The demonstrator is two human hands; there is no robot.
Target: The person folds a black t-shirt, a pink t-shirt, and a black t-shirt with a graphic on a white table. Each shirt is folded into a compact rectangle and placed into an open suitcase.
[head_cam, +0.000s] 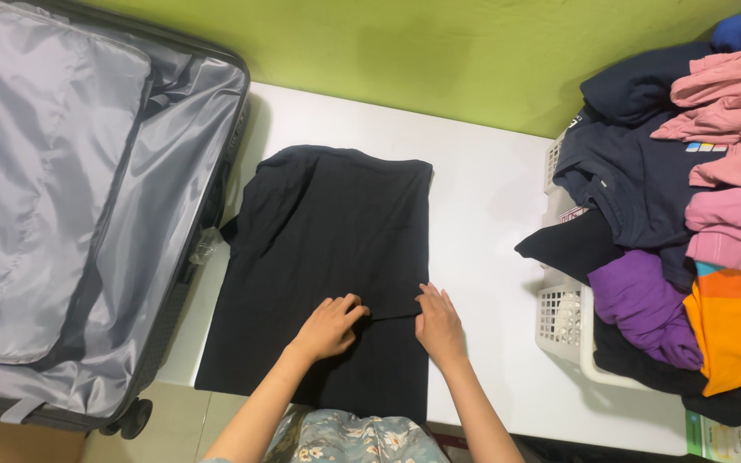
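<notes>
A black shirt (pixel 328 231) lies spread on the white table (pixel 482 197), one side folded inward so its right edge runs straight. My left hand (pixel 329 326) rests on the lower part of the shirt, fingers pinching a fold line in the fabric. My right hand (pixel 437 323) lies at the shirt's right edge, fingers pressed on the same fold. Both hands are close together near the table's front edge.
An open grey-lined suitcase (pixel 70 197) stands at the left, against the table. A white laundry basket (pixel 563 321) at the right is heaped with clothes: pink (pixel 731 171), navy (pixel 636 184), purple (pixel 641 300), orange (pixel 739 330). A green wall (pixel 439 51) is behind.
</notes>
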